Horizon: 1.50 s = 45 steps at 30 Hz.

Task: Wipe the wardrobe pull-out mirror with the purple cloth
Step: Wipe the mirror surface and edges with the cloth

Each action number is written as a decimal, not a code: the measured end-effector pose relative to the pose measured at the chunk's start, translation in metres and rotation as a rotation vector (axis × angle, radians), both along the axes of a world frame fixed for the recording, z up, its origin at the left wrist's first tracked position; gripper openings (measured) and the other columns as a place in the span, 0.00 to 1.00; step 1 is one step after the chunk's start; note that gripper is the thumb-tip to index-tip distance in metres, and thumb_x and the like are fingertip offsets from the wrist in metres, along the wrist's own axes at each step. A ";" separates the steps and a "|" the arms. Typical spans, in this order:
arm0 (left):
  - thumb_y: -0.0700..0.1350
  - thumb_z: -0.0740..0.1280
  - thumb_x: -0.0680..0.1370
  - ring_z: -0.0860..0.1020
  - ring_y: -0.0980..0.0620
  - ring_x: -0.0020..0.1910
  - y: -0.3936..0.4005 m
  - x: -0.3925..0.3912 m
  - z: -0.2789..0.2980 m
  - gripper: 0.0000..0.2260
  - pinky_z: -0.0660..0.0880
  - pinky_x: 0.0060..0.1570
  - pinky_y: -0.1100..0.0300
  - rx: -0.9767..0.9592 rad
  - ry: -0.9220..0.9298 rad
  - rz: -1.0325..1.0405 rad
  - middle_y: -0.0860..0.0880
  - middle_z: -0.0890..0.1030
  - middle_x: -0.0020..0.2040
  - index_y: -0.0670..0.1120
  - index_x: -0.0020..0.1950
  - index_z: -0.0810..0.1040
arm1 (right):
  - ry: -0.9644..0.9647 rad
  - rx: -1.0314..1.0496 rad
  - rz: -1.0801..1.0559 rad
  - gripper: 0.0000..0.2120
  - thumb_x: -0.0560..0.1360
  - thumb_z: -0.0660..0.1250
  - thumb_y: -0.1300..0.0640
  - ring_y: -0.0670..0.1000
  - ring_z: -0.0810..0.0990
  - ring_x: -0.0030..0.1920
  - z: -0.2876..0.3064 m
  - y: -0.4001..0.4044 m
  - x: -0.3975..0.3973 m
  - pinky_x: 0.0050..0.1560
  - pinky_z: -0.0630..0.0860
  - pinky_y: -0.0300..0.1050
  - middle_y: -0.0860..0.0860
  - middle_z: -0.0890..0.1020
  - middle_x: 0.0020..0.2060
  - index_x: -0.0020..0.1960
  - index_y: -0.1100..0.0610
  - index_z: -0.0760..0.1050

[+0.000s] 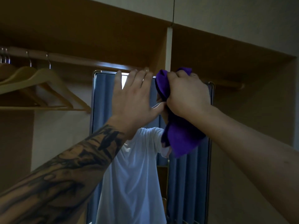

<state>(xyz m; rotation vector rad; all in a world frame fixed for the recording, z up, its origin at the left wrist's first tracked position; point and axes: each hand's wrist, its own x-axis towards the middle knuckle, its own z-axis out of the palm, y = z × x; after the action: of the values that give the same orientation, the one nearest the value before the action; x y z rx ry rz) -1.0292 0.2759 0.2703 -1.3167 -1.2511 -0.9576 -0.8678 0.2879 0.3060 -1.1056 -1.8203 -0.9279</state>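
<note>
Risk of the pull-out mirror swinging if the flat, open-fingered left hand slips off its top edge while the right hand grips the purple cloth bunched against the glass.

Dim, murky indoor picture with muted colours. The brightest patch is a pale glow reflected at the top of the metal-framed wardrobe mirror. The brown wooden wardrobe shelf sinks into shadow. Straight edges bow towards the corners; the bunched purple cloth looks slightly smeared
</note>
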 end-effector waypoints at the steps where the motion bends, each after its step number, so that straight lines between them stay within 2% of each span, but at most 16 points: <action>1: 0.75 0.57 0.74 0.65 0.46 0.79 0.000 0.000 0.000 0.42 0.52 0.79 0.37 -0.004 -0.009 -0.004 0.48 0.71 0.77 0.49 0.80 0.66 | -0.018 -0.002 0.012 0.33 0.75 0.72 0.50 0.64 0.72 0.68 0.000 0.001 0.006 0.54 0.76 0.60 0.56 0.74 0.68 0.77 0.53 0.65; 3: 0.75 0.58 0.74 0.65 0.46 0.79 0.000 0.001 0.000 0.42 0.52 0.79 0.36 -0.001 -0.019 -0.013 0.48 0.71 0.77 0.49 0.80 0.66 | -0.021 -0.003 0.021 0.32 0.76 0.70 0.49 0.62 0.72 0.68 0.001 0.008 0.029 0.55 0.76 0.62 0.55 0.74 0.69 0.78 0.50 0.63; 5: 0.75 0.59 0.74 0.65 0.46 0.79 0.000 0.003 0.000 0.42 0.51 0.79 0.36 0.006 -0.021 -0.008 0.48 0.71 0.77 0.49 0.80 0.66 | 0.062 -0.016 -0.026 0.28 0.78 0.68 0.52 0.61 0.73 0.66 0.000 0.015 0.051 0.53 0.75 0.61 0.54 0.76 0.66 0.76 0.49 0.65; 9: 0.74 0.62 0.74 0.66 0.45 0.78 0.000 0.008 0.001 0.41 0.50 0.80 0.35 0.006 -0.041 0.019 0.48 0.71 0.76 0.49 0.79 0.67 | 0.205 -0.073 -0.134 0.21 0.78 0.67 0.53 0.66 0.73 0.65 0.001 0.016 0.037 0.49 0.73 0.60 0.57 0.76 0.62 0.70 0.54 0.70; 12: 0.74 0.62 0.74 0.66 0.46 0.78 -0.001 0.008 0.001 0.41 0.49 0.80 0.37 0.006 -0.040 -0.003 0.48 0.72 0.76 0.49 0.79 0.67 | 0.107 0.000 -0.050 0.26 0.76 0.71 0.50 0.66 0.74 0.64 -0.004 0.005 0.004 0.52 0.75 0.61 0.57 0.76 0.63 0.71 0.54 0.69; 15: 0.74 0.62 0.74 0.67 0.46 0.77 -0.003 0.006 0.001 0.40 0.50 0.79 0.37 0.009 -0.040 -0.012 0.49 0.72 0.76 0.50 0.78 0.68 | -0.016 0.032 -0.020 0.33 0.73 0.73 0.48 0.65 0.74 0.65 -0.003 0.003 0.009 0.52 0.76 0.61 0.57 0.75 0.66 0.75 0.53 0.66; 18: 0.75 0.62 0.74 0.66 0.46 0.77 -0.005 0.008 0.002 0.41 0.50 0.79 0.37 0.000 -0.030 0.006 0.49 0.72 0.76 0.49 0.79 0.68 | 0.038 0.002 -0.090 0.26 0.76 0.69 0.49 0.64 0.73 0.64 0.004 0.015 0.045 0.48 0.72 0.59 0.55 0.75 0.64 0.72 0.50 0.67; 21: 0.73 0.65 0.73 0.67 0.45 0.77 -0.006 0.012 0.002 0.41 0.50 0.79 0.36 0.013 -0.037 0.002 0.48 0.73 0.74 0.48 0.78 0.69 | 0.171 -0.053 -0.172 0.19 0.80 0.66 0.53 0.67 0.74 0.63 0.002 0.024 0.055 0.49 0.71 0.60 0.58 0.74 0.63 0.69 0.55 0.69; 24: 0.73 0.66 0.73 0.67 0.45 0.77 -0.006 0.014 0.001 0.41 0.49 0.79 0.37 0.021 -0.047 -0.004 0.48 0.73 0.74 0.48 0.78 0.69 | 0.189 -0.026 -0.160 0.20 0.79 0.67 0.53 0.68 0.74 0.62 0.000 0.020 0.027 0.48 0.72 0.60 0.59 0.75 0.63 0.69 0.56 0.70; 27: 0.74 0.64 0.73 0.66 0.46 0.77 -0.004 0.011 0.002 0.42 0.49 0.79 0.37 0.016 -0.046 0.003 0.49 0.73 0.75 0.49 0.78 0.68 | 0.083 0.050 -0.071 0.24 0.76 0.69 0.51 0.66 0.75 0.62 -0.002 0.020 0.016 0.48 0.74 0.61 0.57 0.76 0.62 0.70 0.54 0.69; 30: 0.74 0.65 0.73 0.68 0.46 0.76 -0.004 0.010 0.001 0.41 0.50 0.79 0.37 0.032 -0.035 -0.001 0.49 0.73 0.74 0.49 0.77 0.69 | 0.018 0.084 -0.074 0.22 0.76 0.68 0.51 0.64 0.77 0.58 0.004 0.031 0.037 0.44 0.71 0.57 0.56 0.77 0.58 0.69 0.52 0.70; 33: 0.73 0.66 0.72 0.68 0.45 0.76 -0.005 0.012 0.000 0.41 0.50 0.79 0.37 0.038 -0.039 -0.002 0.48 0.74 0.73 0.48 0.76 0.70 | 0.115 0.053 -0.127 0.15 0.79 0.66 0.52 0.63 0.77 0.53 0.009 0.038 0.049 0.44 0.67 0.56 0.56 0.76 0.50 0.64 0.54 0.72; 35: 0.73 0.66 0.73 0.67 0.45 0.77 -0.005 0.014 0.000 0.41 0.49 0.79 0.37 0.026 -0.052 0.002 0.48 0.73 0.74 0.48 0.78 0.69 | 0.182 0.042 -0.088 0.14 0.78 0.67 0.52 0.61 0.77 0.50 0.005 0.033 0.030 0.44 0.67 0.55 0.55 0.74 0.46 0.62 0.54 0.74; 38: 0.72 0.67 0.73 0.65 0.46 0.78 -0.004 0.013 0.000 0.41 0.48 0.80 0.38 0.019 -0.062 -0.009 0.49 0.72 0.76 0.49 0.79 0.67 | 0.103 0.108 0.008 0.23 0.75 0.71 0.50 0.63 0.78 0.56 -0.007 0.025 -0.001 0.44 0.70 0.55 0.57 0.80 0.54 0.67 0.56 0.73; 41: 0.73 0.67 0.73 0.66 0.47 0.78 -0.005 0.011 0.000 0.42 0.48 0.80 0.38 0.010 -0.050 -0.009 0.49 0.72 0.76 0.49 0.79 0.67 | 0.017 0.101 0.042 0.29 0.74 0.71 0.47 0.65 0.77 0.61 -0.006 0.030 0.018 0.50 0.77 0.61 0.57 0.79 0.61 0.71 0.54 0.70; 45: 0.72 0.67 0.73 0.66 0.45 0.78 -0.009 0.014 0.001 0.42 0.48 0.79 0.37 0.010 -0.039 -0.005 0.47 0.72 0.76 0.48 0.79 0.68 | 0.184 0.051 0.039 0.17 0.78 0.64 0.53 0.62 0.75 0.60 -0.007 0.046 0.059 0.49 0.71 0.57 0.55 0.79 0.57 0.66 0.52 0.72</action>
<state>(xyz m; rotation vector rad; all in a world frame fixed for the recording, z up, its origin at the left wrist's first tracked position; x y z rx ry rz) -1.0148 0.2671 0.2709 -1.2996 -1.2716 -0.9964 -0.8087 0.3335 0.2991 -1.0832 -1.6543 -0.8181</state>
